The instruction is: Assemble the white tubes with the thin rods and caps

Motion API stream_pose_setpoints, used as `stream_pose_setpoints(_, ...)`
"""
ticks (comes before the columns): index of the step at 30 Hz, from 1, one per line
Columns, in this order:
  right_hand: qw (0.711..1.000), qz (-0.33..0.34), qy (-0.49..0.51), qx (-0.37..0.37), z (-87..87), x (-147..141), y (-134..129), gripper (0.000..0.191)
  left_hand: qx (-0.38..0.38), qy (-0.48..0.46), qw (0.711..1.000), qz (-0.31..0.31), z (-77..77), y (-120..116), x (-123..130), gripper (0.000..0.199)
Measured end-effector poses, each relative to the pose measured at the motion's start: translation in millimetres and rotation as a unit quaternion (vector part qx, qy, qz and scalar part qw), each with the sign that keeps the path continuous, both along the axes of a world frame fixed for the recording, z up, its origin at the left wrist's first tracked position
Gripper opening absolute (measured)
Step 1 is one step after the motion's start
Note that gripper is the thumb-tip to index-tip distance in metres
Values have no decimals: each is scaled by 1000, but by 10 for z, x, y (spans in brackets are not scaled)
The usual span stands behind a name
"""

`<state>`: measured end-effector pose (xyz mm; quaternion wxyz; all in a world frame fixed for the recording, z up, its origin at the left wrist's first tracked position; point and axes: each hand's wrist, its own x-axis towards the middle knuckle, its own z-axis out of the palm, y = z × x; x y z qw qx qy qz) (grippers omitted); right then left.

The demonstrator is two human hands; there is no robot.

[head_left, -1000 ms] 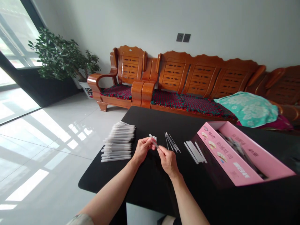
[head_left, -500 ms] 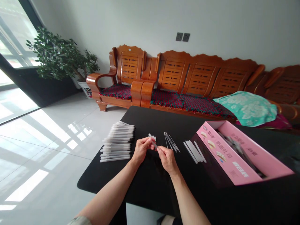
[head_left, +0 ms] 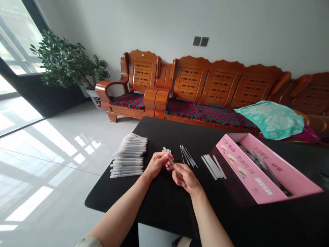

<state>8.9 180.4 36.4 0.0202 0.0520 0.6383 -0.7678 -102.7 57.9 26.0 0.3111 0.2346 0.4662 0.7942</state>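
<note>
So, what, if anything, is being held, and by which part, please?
A pen barrel: the left hand holds its far end, the right hand its near part.

At six o'clock from the hands [head_left: 187,176], the table [head_left: 164,206] gives free way between the forearms [head_left: 123,210]. Pens [head_left: 130,156] lie in the way at nine, small white pieces [head_left: 169,150] just beyond at twelve, thin refills [head_left: 189,159] at two, white tubes [head_left: 212,167] at three and, farther, the raised pink box [head_left: 246,168].

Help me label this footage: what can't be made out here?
Head view:
Slim tube: partly covered by left hand and right hand.
Small white pieces: too small to identify.
Dark contents of the pink box: blurred, partly behind its near wall.
Wooden seating: right end cut off by picture edge.
</note>
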Motion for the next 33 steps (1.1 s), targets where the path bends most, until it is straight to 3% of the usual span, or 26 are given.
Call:
stream_pose_setpoints(2, 998, -37, 24, 54, -6, 2, -8, 44, -1, 6, 1000, 22, -9, -5, -16, 36)
stream_pose_setpoints(4, 972, -102, 75, 196, -25, 0, -33, 41, 10, -2, 996, 94, -21, -28, -67, 36)
stream_pose_setpoints(7, 880, -175, 124, 423, -77, -7, -51, 37, 17, -25, 979, 200, -31, -71, -150, 37)
stream_pose_setpoints(9, 836, -209, 127, 491, -113, -15, -30, 37, -6, -11, 983, 182, -25, -76, -156, 38)
stream_pose_setpoints(12, 810, -250, 127, 515, -150, -24, 58, 40, -34, 42, 987, 149, -2, -37, -96, 38)
stream_pose_setpoints(15, 785, -308, 95, 529, -172, -7, 218, 42, -63, 106, 978, 170, 4, -1, -38, 38)
stream_pose_setpoints(21, 657, -464, -22, 594, -259, 163, 710, 29, -160, 168, 941, 246, -107, -29, -36, 32)
stream_pose_setpoints(24, 596, -477, -43, 644, -313, 246, 895, 22, -176, 152, 932, 279, -173, -24, -60, 23)
stream_pose_setpoints(26, 571, -461, -61, 676, -337, 272, 952, 18, -187, 147, 929, 284, -204, -11, -80, 19)
stream_pose_setpoints(33, 532, -475, -50, 699, -362, 277, 949, 15, -239, 187, 903, 304, -253, -2, -141, 15)
